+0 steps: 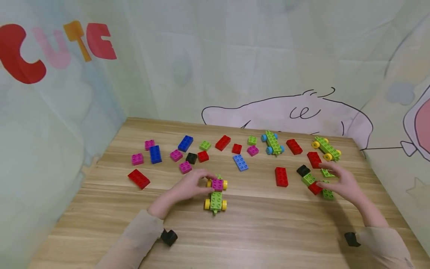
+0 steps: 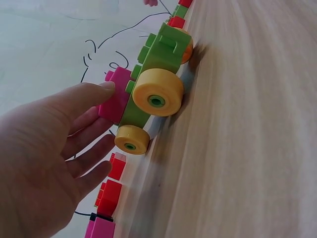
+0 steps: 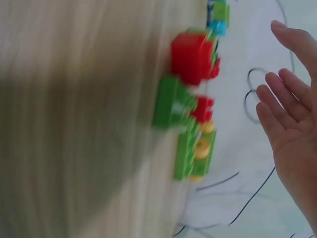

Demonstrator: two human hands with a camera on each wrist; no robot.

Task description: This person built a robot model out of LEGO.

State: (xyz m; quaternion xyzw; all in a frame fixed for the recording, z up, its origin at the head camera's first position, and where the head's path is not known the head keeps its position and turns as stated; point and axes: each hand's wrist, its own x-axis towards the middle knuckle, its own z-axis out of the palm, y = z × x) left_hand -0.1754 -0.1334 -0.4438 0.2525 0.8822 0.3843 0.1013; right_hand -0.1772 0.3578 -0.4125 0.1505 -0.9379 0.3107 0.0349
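My left hand [image 1: 196, 185] pinches a magenta brick [image 1: 217, 185] between thumb and fingers. That brick sits on one end of a green toy car base [image 1: 216, 201] with yellow wheels, which stands on the table. In the left wrist view, the thumb lies against the magenta brick [image 2: 117, 94], beside a yellow wheel [image 2: 157, 92]. Over the right-hand bricks hovers my right hand [image 1: 342, 184], its fingers apart and holding nothing. Beneath it or close by lie a red brick [image 1: 315, 188], a green brick [image 1: 308, 179] and a black brick [image 1: 303, 170]. The right wrist view is blurred.
Several loose bricks lie across the wooden table [image 1: 255, 231], among them a red brick [image 1: 281, 176] and a light blue brick [image 1: 240, 162]. Near the back stand a green car base with blue wheels [image 1: 273, 142] and one with yellow wheels [image 1: 326, 148]. Printed cloth hangs behind.
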